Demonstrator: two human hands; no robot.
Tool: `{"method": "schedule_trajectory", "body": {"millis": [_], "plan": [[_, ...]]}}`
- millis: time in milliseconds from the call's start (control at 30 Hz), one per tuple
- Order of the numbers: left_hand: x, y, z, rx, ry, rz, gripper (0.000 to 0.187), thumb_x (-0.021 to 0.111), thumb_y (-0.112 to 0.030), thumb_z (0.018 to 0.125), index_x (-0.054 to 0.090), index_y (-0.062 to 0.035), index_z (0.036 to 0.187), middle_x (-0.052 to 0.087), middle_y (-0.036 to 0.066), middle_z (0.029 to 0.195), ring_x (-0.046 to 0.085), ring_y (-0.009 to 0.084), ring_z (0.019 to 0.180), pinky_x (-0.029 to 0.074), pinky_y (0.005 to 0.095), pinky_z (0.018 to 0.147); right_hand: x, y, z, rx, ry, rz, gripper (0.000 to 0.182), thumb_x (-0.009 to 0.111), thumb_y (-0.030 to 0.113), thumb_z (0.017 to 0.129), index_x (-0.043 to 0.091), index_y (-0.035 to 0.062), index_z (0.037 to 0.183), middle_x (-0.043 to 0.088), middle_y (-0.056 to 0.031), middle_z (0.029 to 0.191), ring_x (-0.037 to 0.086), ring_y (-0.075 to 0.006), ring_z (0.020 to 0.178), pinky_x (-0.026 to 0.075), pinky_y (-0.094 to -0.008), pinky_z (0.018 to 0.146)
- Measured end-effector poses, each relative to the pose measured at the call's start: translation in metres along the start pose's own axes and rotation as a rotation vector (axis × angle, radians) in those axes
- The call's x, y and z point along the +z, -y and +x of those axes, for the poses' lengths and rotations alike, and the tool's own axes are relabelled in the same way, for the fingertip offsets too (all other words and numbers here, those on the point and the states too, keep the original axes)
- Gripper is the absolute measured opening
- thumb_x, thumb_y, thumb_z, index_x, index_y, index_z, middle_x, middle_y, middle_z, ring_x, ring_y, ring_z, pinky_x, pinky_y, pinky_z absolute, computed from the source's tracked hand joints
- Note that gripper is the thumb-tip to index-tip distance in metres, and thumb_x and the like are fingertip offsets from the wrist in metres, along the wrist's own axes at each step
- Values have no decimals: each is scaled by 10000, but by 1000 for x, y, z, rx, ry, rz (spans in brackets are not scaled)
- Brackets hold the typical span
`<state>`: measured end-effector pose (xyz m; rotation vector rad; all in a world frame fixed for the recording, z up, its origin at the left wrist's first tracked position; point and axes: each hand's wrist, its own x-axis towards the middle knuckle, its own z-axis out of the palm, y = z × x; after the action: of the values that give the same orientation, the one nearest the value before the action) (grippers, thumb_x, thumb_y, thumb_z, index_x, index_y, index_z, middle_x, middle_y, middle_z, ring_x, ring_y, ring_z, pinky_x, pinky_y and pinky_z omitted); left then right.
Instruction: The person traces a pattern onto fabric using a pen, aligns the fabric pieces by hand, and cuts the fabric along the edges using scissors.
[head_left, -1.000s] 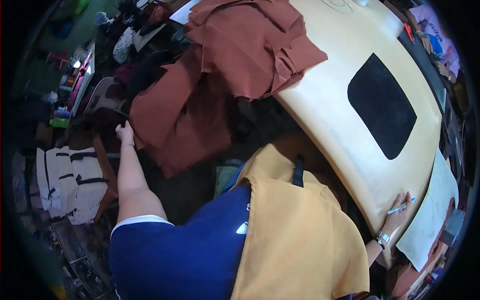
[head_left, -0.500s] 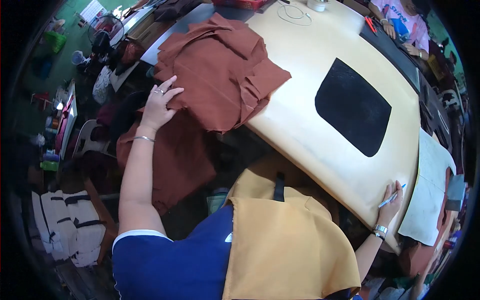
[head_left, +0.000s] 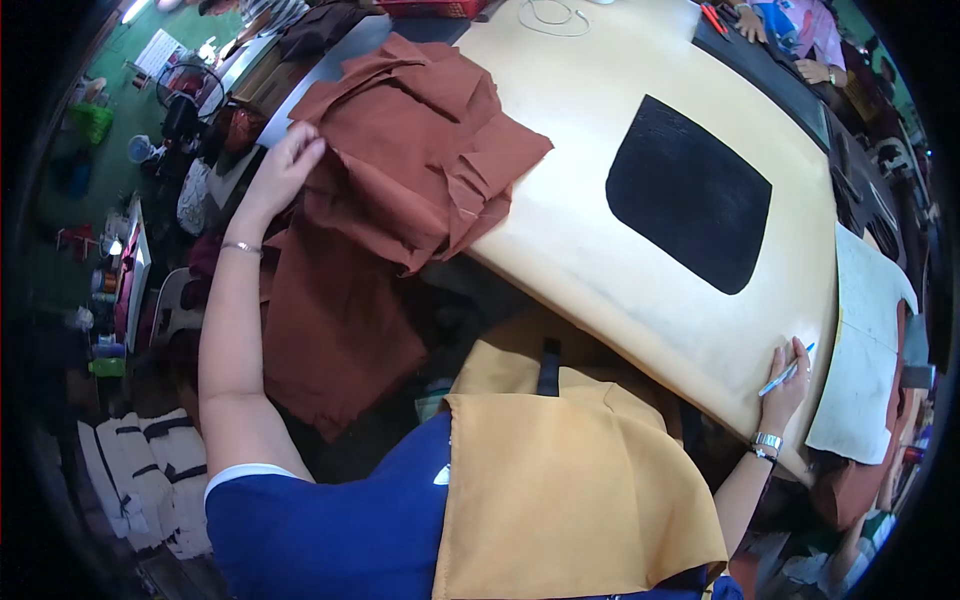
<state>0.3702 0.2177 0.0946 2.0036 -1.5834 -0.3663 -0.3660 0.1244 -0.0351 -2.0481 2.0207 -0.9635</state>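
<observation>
My left hand (head_left: 287, 168) pinches the left edge of a reddish-brown fabric piece (head_left: 420, 150) that lies in a crumpled pile on the table's left end. Part of the brown fabric hangs down below the table edge. My right hand (head_left: 786, 385) rests at the table's near right corner, its fingers closed round a light-blue pen (head_left: 780, 380). Farther up the cream table (head_left: 560, 200) lies a flat black panel (head_left: 690, 195) with rounded corners, apart from both hands.
A pale sheet (head_left: 862, 340) hangs over the table's right side. A coiled white cord (head_left: 553, 20) and a red tray (head_left: 430, 8) lie at the back. Orange-handled scissors (head_left: 714, 20) sit near another person's hand (head_left: 750, 25). White bundles (head_left: 150, 480) stand at lower left.
My left hand has gone from lying spread on the brown fabric to gripping its edge, lifting and pulling it to the left. My right hand still holds the pen. The view has shifted slightly.
</observation>
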Motion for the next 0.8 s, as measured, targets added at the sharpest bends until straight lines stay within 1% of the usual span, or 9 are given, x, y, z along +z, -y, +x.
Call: {"method": "schedule_trajectory", "body": {"millis": [133, 267, 300, 400, 433, 467, 600, 733, 800], "plan": [[43, -71, 64, 517, -434, 92, 142, 576, -194, 950, 571, -56, 985, 616, 177, 866, 630, 357, 805, 491, 343, 682, 1, 16, 8, 3, -64, 216, 362, 571, 162, 927, 548, -8, 1245, 618, -158, 1190, 571, -270, 1126, 412, -368, 1000], [115, -174, 119, 852, -359, 26, 132, 649, -202, 883, 642, -80, 931, 654, 129, 843, 649, 314, 766, 515, 360, 656, 15, 74, 52, -119, 10, 582, 360, 385, 168, 999, 505, -12, 1287, 595, -160, 1232, 582, -232, 1142, 380, -372, 1051], [135, -203, 128, 947, -338, 4, 129, 662, -211, 868, 655, -94, 923, 659, 116, 840, 649, 306, 758, 518, 359, 650, 21, 106, 65, 12, 149, 1028, 354, 449, 132, 983, 496, 1, 1309, 586, -159, 1254, 585, -229, 1136, 413, -376, 1023], [193, -283, 129, 1119, -185, -98, 136, 698, -164, 834, 667, -58, 912, 661, 126, 844, 655, 282, 754, 514, 337, 656, 29, 204, 93, -394, 151, 684, 828, 862, 254, 683, 445, 35, 1365, 545, -179, 1316, 530, -261, 1220, 437, -362, 1010], [205, -304, 124, 1155, -154, -107, 154, 703, -178, 828, 665, -57, 915, 663, 123, 847, 653, 285, 756, 515, 339, 654, 36, 223, 101, -444, 144, 683, 863, 884, 268, 657, 446, 44, 1366, 575, -167, 1274, 545, -233, 1190, 453, -340, 975], [217, -317, 126, 1241, -172, -167, 158, 718, -171, 826, 665, -54, 919, 670, 87, 815, 664, 215, 740, 512, 314, 644, 45, 235, 113, -479, 207, 897, 606, 818, 220, 762, 540, 28, 1264, 641, -129, 1133, 599, -171, 1061, 483, -291, 895], [214, -314, 132, 788, -37, -579, 195, 784, -174, 791, 672, -66, 908, 562, -8, 688, 506, 57, 633, 437, 245, 566, 40, 227, 142, -320, 321, 1088, 141, 625, 127, 929, 649, 12, 1008, 654, -33, 834, 606, -51, 791, 492, -206, 699], [211, -277, 141, 744, 104, -155, 183, 767, -159, 807, 665, -30, 888, 481, -33, 636, 404, 41, 611, 376, 232, 535, 20, 210, 150, -299, 268, 772, 198, 677, 172, 896, 648, 40, 1042, 593, 2, 673, 602, -75, 671, 480, -244, 606], [223, -286, 131, 783, 101, -286, 187, 759, -156, 813, 663, -21, 900, 483, -32, 641, 403, 46, 612, 371, 231, 535, 22, 219, 146, -455, 219, 668, 210, 692, 191, 880, 653, 42, 1023, 606, -30, 661, 608, -127, 611, 482, -282, 583]]}}
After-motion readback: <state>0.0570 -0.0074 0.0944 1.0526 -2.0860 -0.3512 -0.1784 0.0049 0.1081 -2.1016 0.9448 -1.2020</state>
